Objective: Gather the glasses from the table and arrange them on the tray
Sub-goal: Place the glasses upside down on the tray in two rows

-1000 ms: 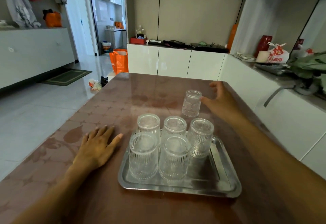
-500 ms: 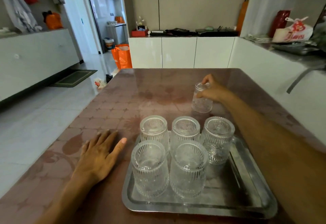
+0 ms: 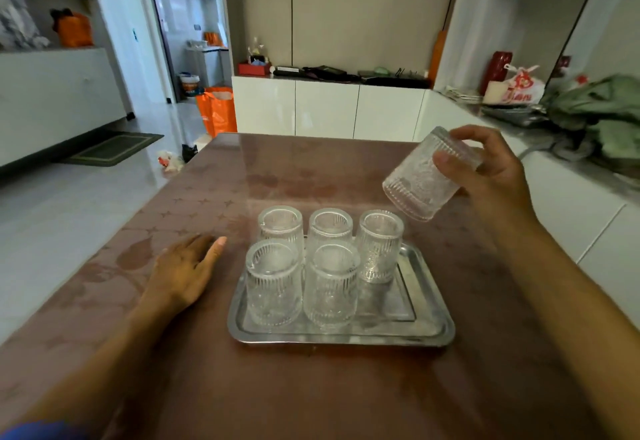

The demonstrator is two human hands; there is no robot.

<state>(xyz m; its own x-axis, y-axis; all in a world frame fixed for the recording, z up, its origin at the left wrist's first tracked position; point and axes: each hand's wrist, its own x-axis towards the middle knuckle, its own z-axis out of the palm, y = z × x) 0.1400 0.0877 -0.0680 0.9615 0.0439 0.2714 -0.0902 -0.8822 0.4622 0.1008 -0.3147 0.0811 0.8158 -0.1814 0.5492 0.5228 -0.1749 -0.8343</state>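
Observation:
A steel tray lies on the brown table in front of me. Several ribbed clear glasses stand upside down on it in two rows, three at the back and two at the front. The tray's front right corner is bare. My right hand grips one more ribbed glass, tilted, in the air above and to the right of the back right glass. Left of the tray, my left hand rests flat on the table with its fingers spread.
White cabinets run along the far wall and the right side, with bags and clutter on top. An orange bag stands on the floor past the table's far left corner. The table's left edge drops to a pale tiled floor.
My right hand closed on the lone glass at the far side of the table, lifted it and carried it toward the tray, tilted. The left hand stayed in place.

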